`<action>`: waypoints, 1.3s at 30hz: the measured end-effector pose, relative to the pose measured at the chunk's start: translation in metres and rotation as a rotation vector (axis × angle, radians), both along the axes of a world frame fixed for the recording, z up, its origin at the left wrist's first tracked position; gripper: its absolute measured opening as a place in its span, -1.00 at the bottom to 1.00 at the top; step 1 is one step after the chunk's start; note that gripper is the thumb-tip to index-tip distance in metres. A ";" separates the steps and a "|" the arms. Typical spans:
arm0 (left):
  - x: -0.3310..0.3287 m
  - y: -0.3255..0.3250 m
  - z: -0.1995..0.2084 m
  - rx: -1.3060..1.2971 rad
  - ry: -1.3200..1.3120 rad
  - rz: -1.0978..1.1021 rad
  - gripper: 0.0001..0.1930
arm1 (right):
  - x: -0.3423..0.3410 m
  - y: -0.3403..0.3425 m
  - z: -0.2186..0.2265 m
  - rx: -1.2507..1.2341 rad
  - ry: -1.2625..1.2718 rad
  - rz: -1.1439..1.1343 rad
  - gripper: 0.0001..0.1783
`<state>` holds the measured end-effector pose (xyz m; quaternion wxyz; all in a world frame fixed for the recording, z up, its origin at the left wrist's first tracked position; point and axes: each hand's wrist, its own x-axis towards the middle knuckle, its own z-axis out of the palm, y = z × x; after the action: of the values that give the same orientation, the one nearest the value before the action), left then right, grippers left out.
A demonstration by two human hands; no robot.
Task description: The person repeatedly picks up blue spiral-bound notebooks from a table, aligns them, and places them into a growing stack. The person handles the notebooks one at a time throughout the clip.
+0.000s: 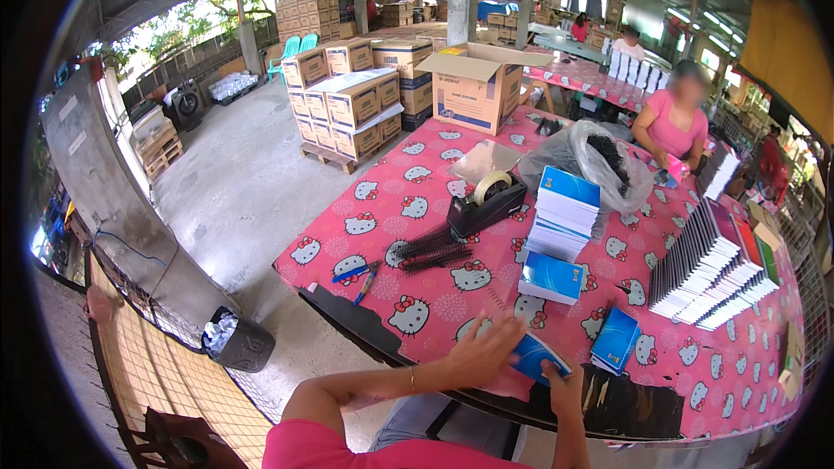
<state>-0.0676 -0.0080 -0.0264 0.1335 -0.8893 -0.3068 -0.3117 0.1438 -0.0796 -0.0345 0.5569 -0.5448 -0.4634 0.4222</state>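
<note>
The person's right hand [565, 382] grasps a small blue notebook [534, 354] near the front edge of the bench [647, 408], its thumb pressed on the smooth, glossy cover and its fingers hooked beneath. The left hand [488, 353] lies flat beside the notebook's left end, its fingers stretched out and curled around nothing visible; whether they touch the paper edge I cannot tell.

A shiny pink plastic sheet [439, 156], printed with white cat faces, covers the bench; at the front it is worn away to a rough, dark patch. Just to the right of the held notebook lies another short stack of blue-covered notebooks [615, 343]. Beyond the hands, a low block of blue-topped notebooks [552, 280] stands in front of a taller, slightly uneven pile [565, 217], both showing white page edges.

To the left, springy black coils [430, 250] lie in a loose bundle against a black tape dispenser [488, 207] with a round roll of tape. Two slim pens [358, 278] lie near the bench's left edge. A crinkled clear plastic bag [556, 152] holds more dark coils. On the right, coil-bound notebooks [705, 265] rise in leaning, ridged rows. At the far end sits an open cardboard box [469, 95] with its flaps spread, and a co-worker in a pink top [679, 126] handles something pink.
</note>
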 end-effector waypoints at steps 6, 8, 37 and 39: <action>-0.011 0.050 0.032 -0.611 0.108 -0.322 -0.62 | 0.006 -0.003 0.002 0.022 -0.089 0.069 -0.65; -0.009 0.047 0.035 -0.315 0.095 -0.243 -0.55 | 0.011 -0.004 -0.004 0.033 -0.106 0.060 -0.63; 0.021 -0.017 0.033 -0.157 0.091 -0.207 -0.12 | -0.012 -0.024 0.030 -0.013 0.034 -0.038 -0.73; 0.013 -0.041 0.007 -0.174 -0.001 -0.326 -0.10 | -0.016 -0.023 0.030 0.007 0.075 -0.002 -0.73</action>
<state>-0.0546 -0.0487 -0.0191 0.0035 -0.9353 -0.1844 -0.3019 0.1282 -0.1024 -0.0046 0.5761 -0.5270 -0.4433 0.4402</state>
